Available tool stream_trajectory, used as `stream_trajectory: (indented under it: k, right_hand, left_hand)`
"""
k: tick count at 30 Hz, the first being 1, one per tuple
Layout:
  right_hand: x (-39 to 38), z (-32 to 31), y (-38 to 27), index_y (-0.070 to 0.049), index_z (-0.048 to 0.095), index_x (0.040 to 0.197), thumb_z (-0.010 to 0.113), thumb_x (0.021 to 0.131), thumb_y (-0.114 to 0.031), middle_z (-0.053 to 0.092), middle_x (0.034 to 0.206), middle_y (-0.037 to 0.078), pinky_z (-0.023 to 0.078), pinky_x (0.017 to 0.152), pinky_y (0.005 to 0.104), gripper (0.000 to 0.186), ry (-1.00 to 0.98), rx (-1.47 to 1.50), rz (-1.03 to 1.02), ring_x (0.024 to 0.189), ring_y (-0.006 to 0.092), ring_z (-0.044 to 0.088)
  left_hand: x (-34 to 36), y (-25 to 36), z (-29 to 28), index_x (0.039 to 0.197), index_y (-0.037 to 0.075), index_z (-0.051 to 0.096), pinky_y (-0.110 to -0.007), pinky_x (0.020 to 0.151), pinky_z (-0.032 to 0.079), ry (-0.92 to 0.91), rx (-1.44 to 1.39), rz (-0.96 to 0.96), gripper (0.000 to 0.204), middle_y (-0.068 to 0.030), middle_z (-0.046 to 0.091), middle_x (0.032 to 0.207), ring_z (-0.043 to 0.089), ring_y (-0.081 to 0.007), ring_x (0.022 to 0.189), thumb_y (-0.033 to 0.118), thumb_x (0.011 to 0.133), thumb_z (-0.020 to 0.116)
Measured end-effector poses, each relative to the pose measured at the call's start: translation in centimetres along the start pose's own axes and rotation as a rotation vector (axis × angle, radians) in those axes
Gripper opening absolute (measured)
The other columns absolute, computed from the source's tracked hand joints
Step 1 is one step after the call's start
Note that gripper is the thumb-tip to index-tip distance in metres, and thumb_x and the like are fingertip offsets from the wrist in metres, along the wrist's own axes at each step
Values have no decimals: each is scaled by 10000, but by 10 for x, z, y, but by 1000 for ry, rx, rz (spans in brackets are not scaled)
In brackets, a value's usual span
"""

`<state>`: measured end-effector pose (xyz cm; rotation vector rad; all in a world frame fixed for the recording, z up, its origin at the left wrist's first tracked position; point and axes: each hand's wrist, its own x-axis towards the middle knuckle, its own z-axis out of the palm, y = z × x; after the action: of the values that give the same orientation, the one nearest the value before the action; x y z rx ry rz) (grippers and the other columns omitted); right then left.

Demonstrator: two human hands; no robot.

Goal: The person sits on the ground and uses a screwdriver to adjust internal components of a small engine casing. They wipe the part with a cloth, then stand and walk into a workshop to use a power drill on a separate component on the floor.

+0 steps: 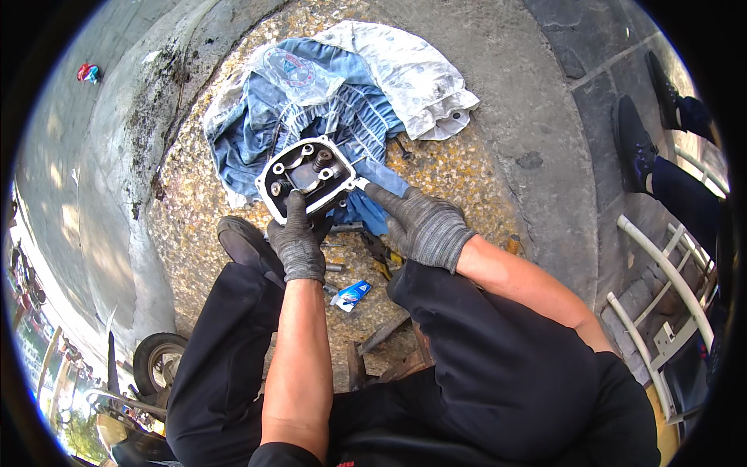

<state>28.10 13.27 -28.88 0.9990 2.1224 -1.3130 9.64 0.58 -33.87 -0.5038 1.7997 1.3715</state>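
My left hand [297, 247], in a grey knit glove, grips an engine cylinder head [282, 204] from its near side, thumb over the rim. Its pale metal rim surrounds a dark cavity with valve springs and bolt bosses. My right hand [426, 226], gloved alike, is closed at the right corner of the cylinder head, index finger stretched toward it. A small pale flat piece [361, 184] shows at that fingertip; whether it is a separate tool or part of the casting I cannot tell. Behind lies a crumpled blue and white cloth garment [327, 74].
A blue and white tube [351, 296] lies between my feet, near metal tools [334, 267] and a yellow-black tool [379, 257]. Wooden stool parts [381, 342] are below. A metal-framed chair [661, 272] and another person's shoes [634, 140] are at right; a wheel [158, 363] is lower left.
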Motion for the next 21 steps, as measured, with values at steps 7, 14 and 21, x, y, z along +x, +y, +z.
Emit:
stream_trajectory:
  k: [7,14,21]
  right_hand:
    - [5,1,1,-241,476,1459,563,902,-199,658,1092,239,554,770,493,565,110,-59,-75,853,405,672]
    - [16,5,7,-204,484,1453,562,899,-182,677,987,232,553,745,491,560,131,-53,-111,807,401,674]
    - [21,2,5,-169,511,1430,525,895,-132,586,1235,204,539,843,459,537,78,36,-70,962,385,660]
  left_hand:
    - [-10,-5,8,1191,35,562,-420,652,623,84,84,70,499,-152,669,1026,699,-295,853,330,860,790]
    - [-13,-12,12,1225,48,497,-419,622,616,106,137,169,494,-147,657,1031,694,-283,846,266,881,776]
    - [-12,-9,9,1332,-2,463,-332,707,577,53,267,234,581,-129,658,1110,658,-189,890,246,895,753]
